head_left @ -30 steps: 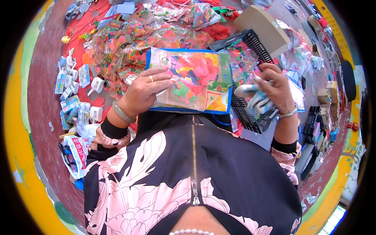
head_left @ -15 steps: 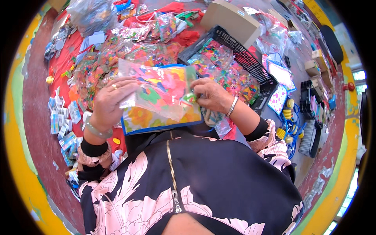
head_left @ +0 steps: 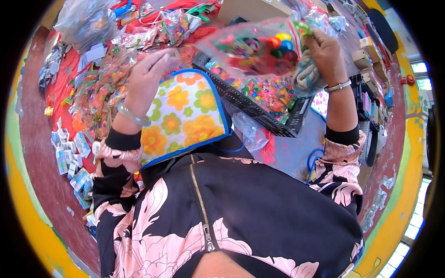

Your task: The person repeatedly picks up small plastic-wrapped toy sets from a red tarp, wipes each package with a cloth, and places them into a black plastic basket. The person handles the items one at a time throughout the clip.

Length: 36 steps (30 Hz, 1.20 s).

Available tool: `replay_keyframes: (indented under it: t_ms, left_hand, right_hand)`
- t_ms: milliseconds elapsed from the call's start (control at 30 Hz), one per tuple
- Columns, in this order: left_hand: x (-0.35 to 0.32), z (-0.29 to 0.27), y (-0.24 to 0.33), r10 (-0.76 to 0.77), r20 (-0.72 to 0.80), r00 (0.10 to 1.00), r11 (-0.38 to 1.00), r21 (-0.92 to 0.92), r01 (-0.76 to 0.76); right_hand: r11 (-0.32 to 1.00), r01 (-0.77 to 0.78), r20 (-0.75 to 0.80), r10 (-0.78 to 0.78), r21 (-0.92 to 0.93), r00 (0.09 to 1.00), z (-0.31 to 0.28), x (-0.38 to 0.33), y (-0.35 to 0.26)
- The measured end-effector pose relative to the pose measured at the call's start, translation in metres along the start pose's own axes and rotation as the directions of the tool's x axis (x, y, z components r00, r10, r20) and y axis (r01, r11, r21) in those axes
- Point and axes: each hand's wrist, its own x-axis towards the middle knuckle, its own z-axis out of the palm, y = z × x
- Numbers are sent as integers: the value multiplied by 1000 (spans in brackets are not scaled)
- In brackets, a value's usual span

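Note:
My right hand (head_left: 323,52) is raised at the upper right, its fingers closed on the top corner of a clear plastic bag (head_left: 259,48). Small colourful pieces show through the bag, with red, yellow and blue round ones near my hand. A pale bundle like coiled rope or knit cloth (head_left: 307,74) hangs under the same hand; whether I grip it too is unclear. My left hand (head_left: 149,74) is up on the left, slightly blurred, its fingers stretched out with nothing visible in them. Below it, a flower-patterned cloth (head_left: 185,116) with blue edging lies over my lap.
A black plastic crate (head_left: 252,109) with colourful bagged pieces stands beyond my lap. Filled clear bags (head_left: 99,99) are heaped on red sheeting at the left. Small white and blue boxes (head_left: 69,153) lie farther left. A cardboard box (head_left: 252,11) sits behind the crate.
The clear bag has left my lap, swinging up and to the right in my right hand. My left hand has let go of it and risen. The flowered cloth is now uncovered.

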Motion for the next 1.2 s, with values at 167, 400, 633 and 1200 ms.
replay_keyframes:
  t_ms: [167, 400, 633, 1200]
  left_hand:
    - [-28, -17, -28, -89, -53, 995, 995, 39, 91]
    - [-58, -36, -38, -76, -110, 991, 986, 138, 91]
    - [-80, -46, -51, -126, -224, 967, 981, 120, 155]
    - [-126, -116, -78, -96, -623, 776, 970, -234, -69]
  right_hand:
    - [926, -116, 176, 189, -359, 966, 52, -27, 53]
    - [907, -349, 175, 393, -238, 903, 141, -46, 131]
    - [804, -552, 353, 594, -220, 723, 218, -103, 264]
    - [-152, -756, 706, 510, 637, 492, 144, -58, 178]
